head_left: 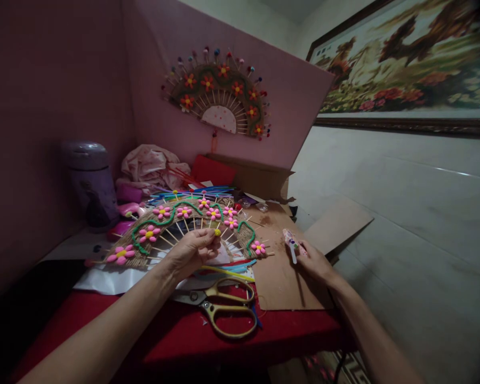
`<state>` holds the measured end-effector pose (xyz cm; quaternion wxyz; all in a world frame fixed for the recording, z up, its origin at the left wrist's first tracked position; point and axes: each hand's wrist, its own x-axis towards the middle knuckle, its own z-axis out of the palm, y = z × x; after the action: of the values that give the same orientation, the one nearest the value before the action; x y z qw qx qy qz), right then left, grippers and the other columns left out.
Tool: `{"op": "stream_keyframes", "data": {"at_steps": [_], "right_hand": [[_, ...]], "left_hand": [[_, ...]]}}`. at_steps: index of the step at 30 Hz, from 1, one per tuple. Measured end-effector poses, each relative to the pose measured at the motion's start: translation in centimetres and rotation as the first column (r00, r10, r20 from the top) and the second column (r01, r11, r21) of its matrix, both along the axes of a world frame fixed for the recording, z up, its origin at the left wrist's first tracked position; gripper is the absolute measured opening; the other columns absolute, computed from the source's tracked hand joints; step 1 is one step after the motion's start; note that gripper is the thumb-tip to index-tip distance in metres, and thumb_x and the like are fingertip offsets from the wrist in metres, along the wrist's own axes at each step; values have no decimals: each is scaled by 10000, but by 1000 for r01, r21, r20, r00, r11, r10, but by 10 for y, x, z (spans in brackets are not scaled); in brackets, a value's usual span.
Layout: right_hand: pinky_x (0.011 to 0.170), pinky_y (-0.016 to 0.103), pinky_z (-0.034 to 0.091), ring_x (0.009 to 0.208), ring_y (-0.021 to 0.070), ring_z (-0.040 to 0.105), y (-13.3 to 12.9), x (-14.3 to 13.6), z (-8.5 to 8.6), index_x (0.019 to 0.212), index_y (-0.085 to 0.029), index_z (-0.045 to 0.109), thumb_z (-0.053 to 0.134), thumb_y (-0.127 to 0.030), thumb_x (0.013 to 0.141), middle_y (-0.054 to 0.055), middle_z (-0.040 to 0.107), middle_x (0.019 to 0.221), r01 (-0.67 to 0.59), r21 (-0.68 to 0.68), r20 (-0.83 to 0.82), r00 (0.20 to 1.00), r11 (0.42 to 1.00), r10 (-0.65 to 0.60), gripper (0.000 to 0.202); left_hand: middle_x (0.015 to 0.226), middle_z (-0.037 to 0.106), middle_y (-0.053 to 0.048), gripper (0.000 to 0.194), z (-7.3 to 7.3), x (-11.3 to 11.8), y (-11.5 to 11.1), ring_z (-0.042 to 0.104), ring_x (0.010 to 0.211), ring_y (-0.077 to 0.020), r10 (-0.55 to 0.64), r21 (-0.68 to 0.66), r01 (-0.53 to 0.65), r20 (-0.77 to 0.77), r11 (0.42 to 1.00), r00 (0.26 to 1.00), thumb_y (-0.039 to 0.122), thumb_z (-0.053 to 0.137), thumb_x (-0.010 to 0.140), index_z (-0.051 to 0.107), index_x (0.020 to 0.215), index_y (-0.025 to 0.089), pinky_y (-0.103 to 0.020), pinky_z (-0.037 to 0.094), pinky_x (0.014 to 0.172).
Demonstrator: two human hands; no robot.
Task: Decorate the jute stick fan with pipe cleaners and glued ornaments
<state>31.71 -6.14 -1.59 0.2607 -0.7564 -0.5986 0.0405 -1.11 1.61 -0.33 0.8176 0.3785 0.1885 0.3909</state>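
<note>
Forearms [116, 325], two, bare, entering from the front. Left hand [192, 248]: thumb and fingertips pinched together on one yellow ball [217, 232], before the inner arc of the fan [195, 210]. Right hand [314, 261]: fingers curled round a pink-patterned tool [288, 238] with white lever, above the cardboard sheet [278, 290] at the right edge of the red-covered table [288, 333]. Fan: twine band on sticks, pink flowers, green wavy trim; set behind the scissors, right end by the cardboard's left edge. Scissors [206, 306]: gold handles, near the table's front edge, blades pointing left.
</note>
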Motion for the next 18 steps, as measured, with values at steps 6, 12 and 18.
{"op": "stream_keyframes", "data": {"at_steps": [6, 12, 18], "right_hand": [[870, 340, 390, 1035, 263, 540, 3, 16, -1, 1135, -145, 576, 524, -316, 728, 111, 611, 1121, -202, -145, -42, 979, 969, 198, 445], [882, 370, 373, 1048, 277, 521, -2, 8, 7, 1188, -139, 566, 510, -295, 775, 148, 595, 1130, -92, -170, 187, 975, 981, 123, 446], [828, 299, 385, 944, 206, 551, -6, -69, 33, 944, -172, 654, 433, -281, 844, 98, 636, 981, -145, 133, 195, 974, 981, 117, 266]], "left_hand": [[681, 497, -22, 162, -4, -1, 3, 422, 566, -48, -16, 18, 16, 15, 1000, 1000, 214, 717, 681, 632, 715, 80, -135, 352, 458], [670, 504, -16, 198, -2, -1, 2, 399, 523, -32, -10, 17, 11, -11, 1000, 1000, 248, 724, 676, 631, 724, 80, -133, 349, 447], [651, 540, -22, 200, 8, -5, 4, 474, 563, -61, 112, 23, -111, -55, 994, 992, 215, 757, 627, 632, 705, 80, -155, 411, 486]]}}
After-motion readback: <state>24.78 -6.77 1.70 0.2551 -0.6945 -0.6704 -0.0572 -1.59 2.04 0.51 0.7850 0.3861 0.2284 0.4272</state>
